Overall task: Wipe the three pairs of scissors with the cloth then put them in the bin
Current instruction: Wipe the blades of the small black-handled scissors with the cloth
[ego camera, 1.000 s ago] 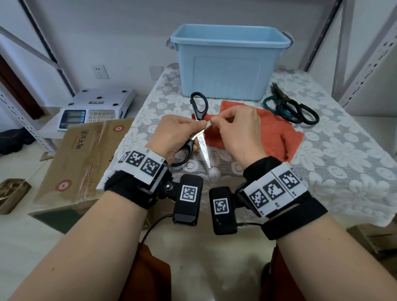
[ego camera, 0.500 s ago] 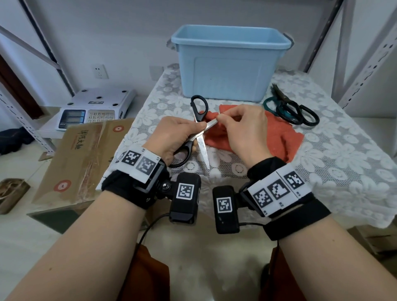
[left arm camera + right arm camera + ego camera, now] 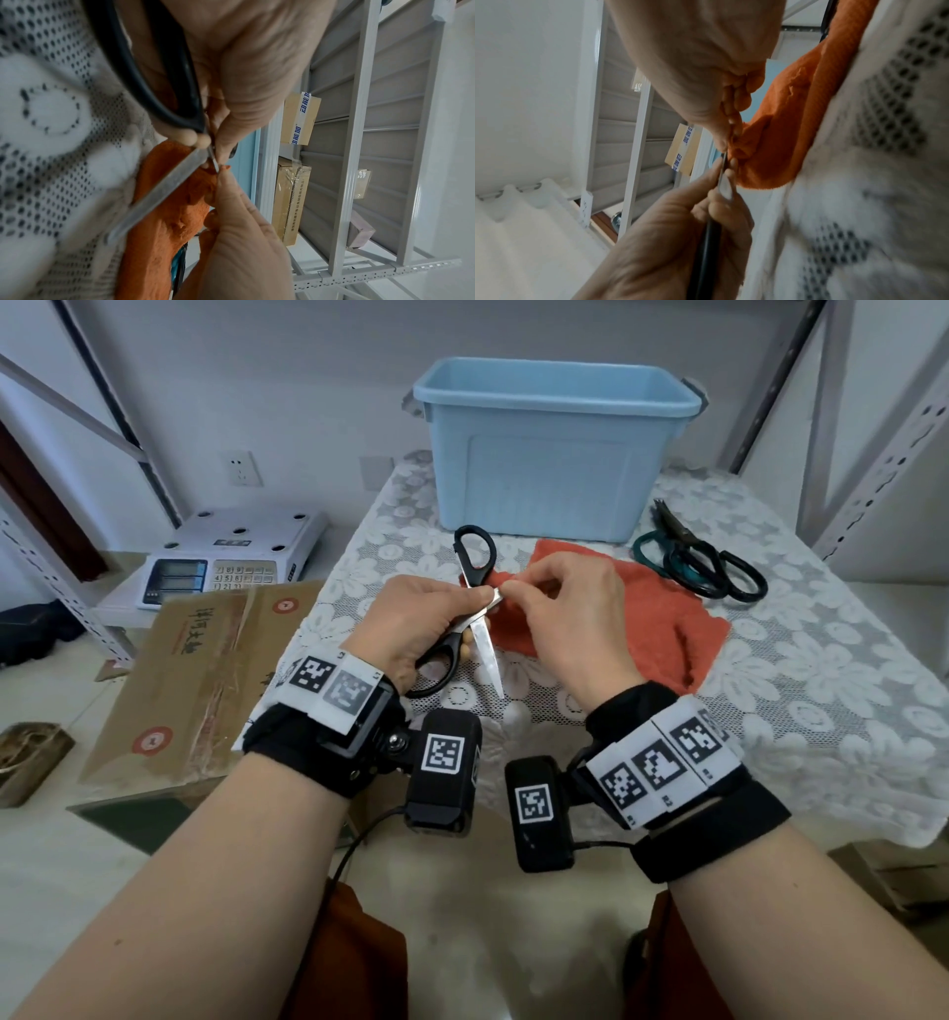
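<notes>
Nearest the viewer, two bare forearms wear black wrist straps with square-patterned white tags. Just beyond, over the near edge of a counter (image 3: 801,690) draped in white floral lace, the left hand (image 3: 416,621) curls round the black plastic handles of an opened pair of scissors (image 3: 475,613); one smooth steel blade points back toward the viewer, one oval handle loop sticks up on the far side. The right hand (image 3: 570,613) pinches a corner of a fuzzy orange cloth (image 3: 662,618) against the other blade. The rest of the cloth lies rumpled on the counter to the right.

The left wrist view shows the flat grey blade (image 3: 164,190) lying across the orange pile, with the right thumb and fingers bunching the fabric at the other blade's edge. The right wrist view sees that blade edge-on, a thin dark line (image 3: 722,172) between the two hands.

Farther right, two more pairs of scissors (image 3: 703,562), one with teal loops and one with black, lie overlapping. At the far edge stands an open-topped rectangular light blue plastic bin (image 3: 549,454).
</notes>
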